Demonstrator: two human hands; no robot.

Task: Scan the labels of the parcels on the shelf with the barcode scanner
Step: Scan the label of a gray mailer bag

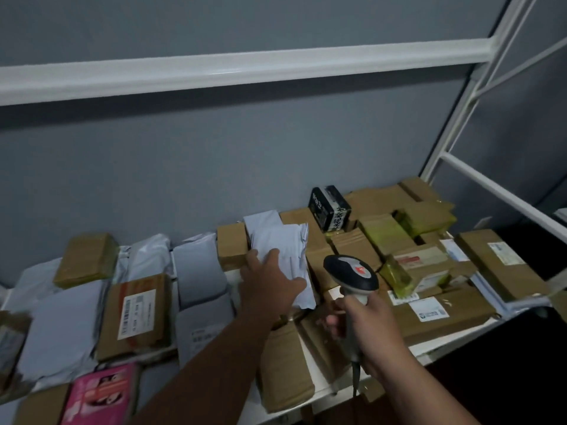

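Note:
My right hand [368, 326] grips the handle of a grey and black barcode scanner [352, 274], its head tilted up over the parcels. My left hand [270, 280] holds a white poly mailer [282, 246] by its lower edge, thumb on top, lifted above the pile. Brown cardboard parcels [441, 314] with white labels lie to the right on the white shelf [435, 345]. A labelled brown box [138, 311] lies to the left among more white mailers [199, 271].
A black box with white writing [329, 208] stands at the back against the grey wall. A pink packet [98, 394] lies at the front left. A white shelf beam [245, 69] runs overhead and a white upright frame [460, 118] stands at the right.

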